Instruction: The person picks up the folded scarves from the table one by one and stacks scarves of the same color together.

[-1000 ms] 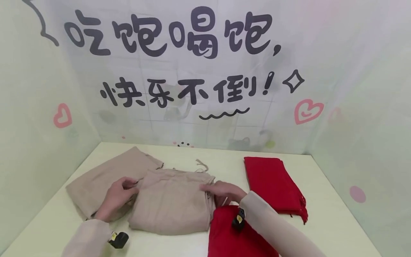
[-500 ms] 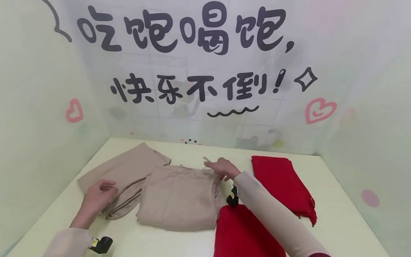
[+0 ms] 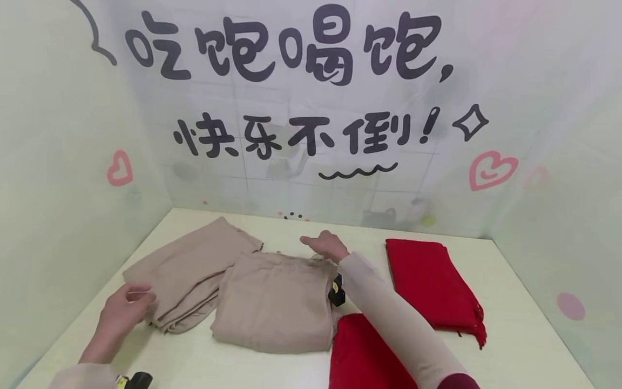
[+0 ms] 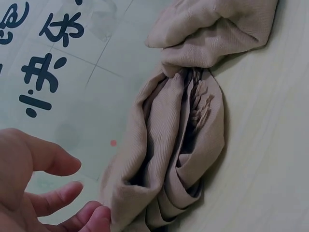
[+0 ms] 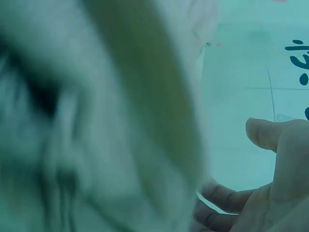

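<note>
A folded beige scarf (image 3: 274, 308) lies in the middle of the table, with some fringe at its far right corner. My right hand (image 3: 328, 246) is at that corner; its thumb is extended, and its lower fingers are partly hidden behind the cloth. A blurred fold (image 5: 145, 121) of beige cloth fills much of the right wrist view. A second folded beige scarf (image 3: 189, 270) lies slanted at the left, touching the first. Beside its near left edge is my left hand (image 3: 125, 308), thumb and fingers apart. The left wrist view shows its fingertips (image 4: 102, 216) right at this scarf's edge.
A folded red scarf (image 3: 432, 283) with tassels lies at the right of the pale table (image 3: 515, 335). Another red scarf (image 3: 366, 351) lies at the front, partly under my right sleeve (image 3: 403, 319). A printed sheet (image 3: 340, 189) stands along the table's back edge.
My right hand has moved from the middle scarf's right side to its far corner; the loose fringe strand there no longer shows. My left hand has moved left, away from the middle scarf.
</note>
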A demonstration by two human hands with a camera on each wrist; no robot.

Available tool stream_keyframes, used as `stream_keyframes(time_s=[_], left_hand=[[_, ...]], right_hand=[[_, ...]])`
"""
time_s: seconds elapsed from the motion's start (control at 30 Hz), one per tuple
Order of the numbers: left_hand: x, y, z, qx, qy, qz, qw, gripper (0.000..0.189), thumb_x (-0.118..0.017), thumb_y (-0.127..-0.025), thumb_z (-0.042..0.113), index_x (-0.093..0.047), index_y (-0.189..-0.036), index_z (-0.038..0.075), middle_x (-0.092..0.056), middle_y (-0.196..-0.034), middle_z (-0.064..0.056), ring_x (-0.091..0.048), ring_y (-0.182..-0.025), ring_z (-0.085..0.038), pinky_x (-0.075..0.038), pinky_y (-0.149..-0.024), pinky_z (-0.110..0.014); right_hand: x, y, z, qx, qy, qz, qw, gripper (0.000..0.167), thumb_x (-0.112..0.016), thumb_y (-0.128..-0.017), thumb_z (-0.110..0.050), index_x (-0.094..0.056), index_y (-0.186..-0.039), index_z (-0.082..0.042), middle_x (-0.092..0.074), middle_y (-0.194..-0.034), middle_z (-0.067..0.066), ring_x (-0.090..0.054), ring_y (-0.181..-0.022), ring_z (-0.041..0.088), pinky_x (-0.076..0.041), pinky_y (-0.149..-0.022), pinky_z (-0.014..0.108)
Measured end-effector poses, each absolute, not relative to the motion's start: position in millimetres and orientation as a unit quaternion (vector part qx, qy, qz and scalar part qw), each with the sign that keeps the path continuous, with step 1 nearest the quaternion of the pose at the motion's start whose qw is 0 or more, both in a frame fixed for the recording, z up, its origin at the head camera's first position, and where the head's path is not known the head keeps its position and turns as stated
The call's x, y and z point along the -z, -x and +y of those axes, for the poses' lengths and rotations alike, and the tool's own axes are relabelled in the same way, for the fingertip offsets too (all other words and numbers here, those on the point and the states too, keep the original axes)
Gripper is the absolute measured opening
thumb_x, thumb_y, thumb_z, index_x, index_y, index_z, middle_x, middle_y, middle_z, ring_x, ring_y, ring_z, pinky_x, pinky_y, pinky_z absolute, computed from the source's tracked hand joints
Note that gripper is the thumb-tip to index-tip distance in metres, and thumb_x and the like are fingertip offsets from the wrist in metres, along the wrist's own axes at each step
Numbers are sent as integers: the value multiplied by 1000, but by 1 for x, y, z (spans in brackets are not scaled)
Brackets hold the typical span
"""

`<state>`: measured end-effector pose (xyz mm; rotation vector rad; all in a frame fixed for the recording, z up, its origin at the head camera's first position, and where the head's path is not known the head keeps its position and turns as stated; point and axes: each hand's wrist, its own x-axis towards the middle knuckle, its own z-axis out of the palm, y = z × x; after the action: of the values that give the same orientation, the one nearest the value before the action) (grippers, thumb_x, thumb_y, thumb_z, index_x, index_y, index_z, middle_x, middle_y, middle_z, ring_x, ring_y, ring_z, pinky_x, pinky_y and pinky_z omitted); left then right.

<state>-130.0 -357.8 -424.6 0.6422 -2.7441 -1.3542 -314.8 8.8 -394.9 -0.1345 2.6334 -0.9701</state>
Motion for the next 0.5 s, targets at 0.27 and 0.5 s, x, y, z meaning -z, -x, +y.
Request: stream_keyframes(time_s=[0.27,0.5], left_hand=[[427,121,-372,435,-250,-865,4,59,-43,-95,27,-29,-136,-13,-47,-120,-37,-60,-80,-14,-52,-64,-26],[443,115,-371,511,-295,-807,-11,76,-40,-94,23,3,-140,-19,-30,-127,-43,-48,-110,-49,-57,-71,-32]], right_hand=[[410,318,-30,351,111,921,128,58,-50,-91,-55,-62,-95,2,-61,-89,12,-57,-80,22,-48,-75,34],[415,308,-62,393,154,897,129,51,-55,-93,-38,-37,-54,-10,-30,-53,-4,-25,-48,10,-25,-49,24]])
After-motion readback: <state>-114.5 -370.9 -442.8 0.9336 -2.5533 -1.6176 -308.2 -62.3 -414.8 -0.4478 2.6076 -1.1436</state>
